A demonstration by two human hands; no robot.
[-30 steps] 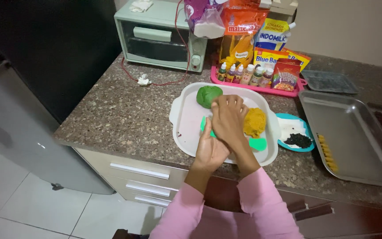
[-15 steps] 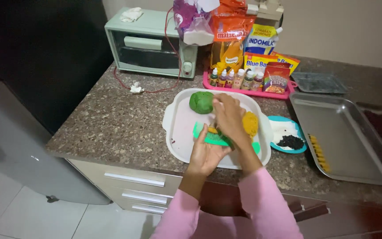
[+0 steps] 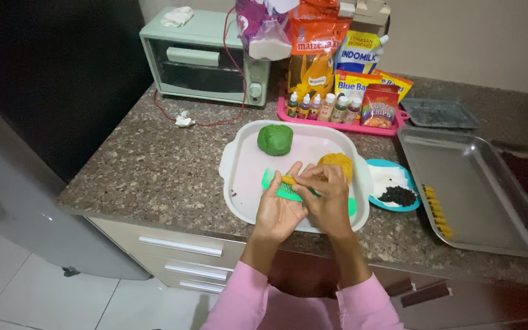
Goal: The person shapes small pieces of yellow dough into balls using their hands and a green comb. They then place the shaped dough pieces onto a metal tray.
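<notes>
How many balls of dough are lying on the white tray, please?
2: a green dough ball at the white tray's far side, and an orange dough ball just beyond the right hand, partly hidden.

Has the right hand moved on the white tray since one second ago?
Yes. The right hand has come back from near the green dough ball toward the near rim of the white tray.

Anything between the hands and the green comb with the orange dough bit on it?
Nothing visible. The left hand holds the green comb from below, and the right hand presses the small orange dough piece onto its teeth, above the white tray.
</notes>
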